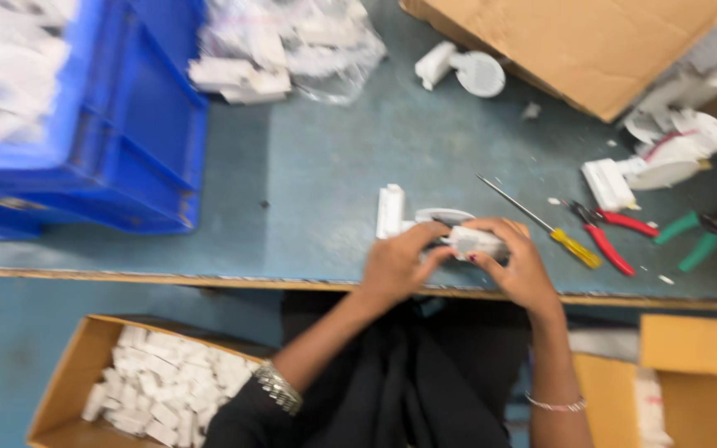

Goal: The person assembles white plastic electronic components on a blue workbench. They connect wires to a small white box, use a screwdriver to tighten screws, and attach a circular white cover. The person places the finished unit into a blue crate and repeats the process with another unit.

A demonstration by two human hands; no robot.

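Both my hands meet near the front edge of the blue-grey table. My left hand and my right hand grip a small white plastic part between their fingers. Just behind it on the table lie a white rectangular piece and a white round disc piece, touching or close to the held part. The picture is blurred, so fine detail of the part is hard to tell.
A yellow-handled screwdriver, red-handled pliers and green-handled pliers lie at right. White assemblies and a cardboard sheet sit behind. A blue crate, a bag of white parts, and a cardboard box of white pieces below.
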